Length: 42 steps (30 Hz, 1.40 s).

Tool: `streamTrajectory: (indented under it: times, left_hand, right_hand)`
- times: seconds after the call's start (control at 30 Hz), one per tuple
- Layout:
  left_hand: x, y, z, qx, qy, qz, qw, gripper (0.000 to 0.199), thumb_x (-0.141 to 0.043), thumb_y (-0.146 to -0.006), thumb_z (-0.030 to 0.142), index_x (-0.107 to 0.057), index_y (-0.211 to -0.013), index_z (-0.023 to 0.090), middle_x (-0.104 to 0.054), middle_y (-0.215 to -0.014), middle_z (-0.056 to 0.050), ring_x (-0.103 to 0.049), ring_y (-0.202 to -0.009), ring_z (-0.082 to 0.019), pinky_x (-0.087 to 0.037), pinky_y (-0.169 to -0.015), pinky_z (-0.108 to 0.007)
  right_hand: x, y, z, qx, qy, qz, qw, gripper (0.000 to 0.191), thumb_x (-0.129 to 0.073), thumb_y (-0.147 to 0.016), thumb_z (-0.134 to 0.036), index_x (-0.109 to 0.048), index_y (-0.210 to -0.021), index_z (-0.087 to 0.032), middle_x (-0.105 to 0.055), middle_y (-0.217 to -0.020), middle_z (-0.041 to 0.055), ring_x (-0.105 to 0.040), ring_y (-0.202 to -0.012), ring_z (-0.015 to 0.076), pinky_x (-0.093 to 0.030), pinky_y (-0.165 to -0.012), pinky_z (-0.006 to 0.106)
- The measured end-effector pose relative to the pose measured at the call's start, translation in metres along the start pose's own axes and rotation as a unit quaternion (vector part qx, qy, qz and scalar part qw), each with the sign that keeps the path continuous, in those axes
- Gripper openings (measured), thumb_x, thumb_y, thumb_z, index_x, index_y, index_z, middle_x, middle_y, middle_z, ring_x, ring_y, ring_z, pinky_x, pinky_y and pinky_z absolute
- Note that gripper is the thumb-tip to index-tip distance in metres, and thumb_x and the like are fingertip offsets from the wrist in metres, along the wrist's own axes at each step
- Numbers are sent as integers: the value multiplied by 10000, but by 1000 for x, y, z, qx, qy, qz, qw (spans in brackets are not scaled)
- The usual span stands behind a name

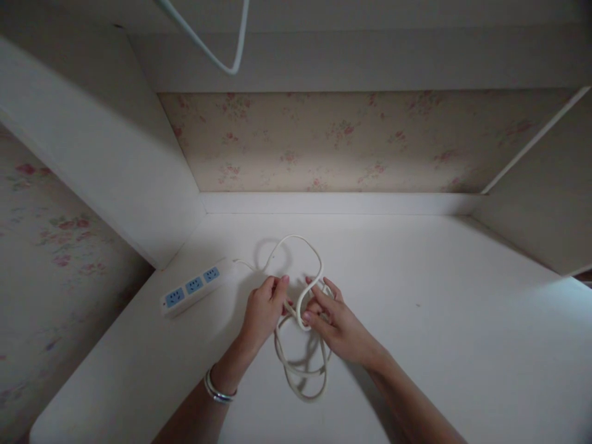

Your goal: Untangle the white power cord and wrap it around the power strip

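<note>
So your left hand (266, 308) is pinching the white cord (299, 306) with fingers curled in close, and your right hand (340, 330) is holding it too, fingers spread a bit looser. That loopy bundle is sitting around 6 o'clock in your view. The cord's power strip (194, 285) is lying at 8 o'clock on the white desk (439, 320), and flowery wallpaper (342, 132) is covering the wall at 12.

Dim, greyish overall. Glossless white tabletop (416, 345) w/ bluish glare nr its R edge; soft shadows beside coiled off-white cable (298, 308). Pink-floral beige wallpaper (319, 145) shaded up top, slightly soft; wide-angle stretch twd pic corners.
</note>
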<state>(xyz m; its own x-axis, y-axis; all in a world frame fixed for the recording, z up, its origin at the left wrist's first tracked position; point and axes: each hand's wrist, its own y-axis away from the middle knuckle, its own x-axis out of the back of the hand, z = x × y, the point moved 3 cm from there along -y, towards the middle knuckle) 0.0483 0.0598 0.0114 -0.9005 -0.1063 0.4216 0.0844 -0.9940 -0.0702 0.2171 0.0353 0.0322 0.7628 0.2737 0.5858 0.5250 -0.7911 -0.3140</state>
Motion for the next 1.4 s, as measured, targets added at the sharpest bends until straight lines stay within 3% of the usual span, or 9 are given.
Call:
streamTrajectory:
  times: [0.17,0.33,0.53,0.63,0.8,0.93,1.1,1.23,1.4]
  left_hand:
    - [-2,11,8,-11,57,-65,996,451,-375,-901,564,-592,-987,178,-669,-722,-28,-589,-536,-145,-427,-481,-225]
    - [-4,25,30,-104,24,-127,986,469,-635,-776,493,-571,-1145,211,-681,-927,-35,-611,-734,-169,-462,-605,-226]
    - [-3,17,24,-81,1,-59,995,296,-436,-921,391,-628,-1084,234,-674,-812,-16,-607,-695,-152,-453,-649,-234]
    - [1,9,11,-47,27,-9,998,272,-455,-910,401,-614,-1023,211,-642,-741,-2,-577,-573,-122,-430,-553,-213]
    - [8,-1,-1,-27,77,48,996,261,-443,-913,425,-559,-1006,212,-537,-685,42,-481,-425,-66,-364,-413,-178]
    - [9,-6,-4,-11,131,76,988,280,-445,-898,459,-536,-991,212,-506,-710,57,-431,-355,-38,-303,-322,-164]
    - [10,-10,-5,26,206,91,974,266,-475,-869,452,-501,-984,214,-490,-766,56,-430,-324,-31,-289,-272,-163]
    - [16,-15,-12,59,289,106,950,261,-566,-823,404,-508,-988,211,-499,-779,50,-503,-402,-50,-409,-357,-181]
    - [15,-19,-19,83,406,83,906,302,-685,-759,347,-556,-979,188,-568,-917,0,-609,-631,-71,-537,-640,-234]
  right_hand:
    - [2,0,-1,5,59,67,996,246,-399,-959,-240,-483,-1190,-241,-644,-814,2,-589,-1056,181,-287,-1098,439]
    - [-5,1,3,54,124,59,989,503,-364,-953,-192,-223,-1436,-207,-600,-1188,100,-499,-1192,196,-238,-1111,486]
    - [-3,0,11,13,101,112,988,429,-461,-942,-297,-411,-1364,-234,-672,-903,43,-593,-982,204,-339,-1046,465]
    - [4,0,17,-36,49,173,983,301,-475,-935,-357,-565,-1200,-247,-672,-948,42,-594,-981,198,-372,-1020,430]
    - [22,5,37,-161,-80,339,923,276,-467,-925,-426,-604,-1056,-226,-626,-833,25,-580,-787,166,-476,-746,318]
    - [37,5,42,-105,-271,433,853,228,-564,-880,-414,-584,-1044,-257,-592,-815,-10,-552,-760,129,-466,-781,314]
    - [48,3,35,-104,-510,345,781,285,-634,-836,-388,-592,-1113,-340,-591,-926,-40,-485,-597,70,-486,-710,307]
    - [56,8,33,-100,-548,281,781,299,-563,-879,-396,-581,-1178,-390,-619,-890,-53,-329,-467,66,-412,-540,267]
    - [61,12,42,-76,-571,302,760,312,-473,-926,-422,-537,-1228,-462,-669,-1069,-72,-419,-558,112,-431,-642,328]
